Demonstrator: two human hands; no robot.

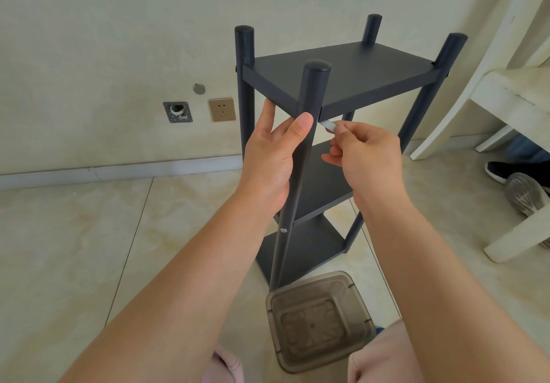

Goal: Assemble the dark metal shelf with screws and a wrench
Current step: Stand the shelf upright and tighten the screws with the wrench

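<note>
The dark metal shelf [342,76] stands upright on the tiled floor [74,248], near the wall. The left hand [268,159] grasps its near post; the right hand [363,156] pinches what looks like a small wrench [327,125] at the top tier's corner. A translucent bin [320,320] sits before the base, a white chair [506,108] to the right.

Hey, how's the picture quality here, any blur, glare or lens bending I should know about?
Head view: soft, even daylight, no harsh glare; wide-angle bending curves the baseboard and splays the shelf posts; the hands and the small silvery wrench look slightly soft; the plastic bin casts hardly any shadow.
</note>
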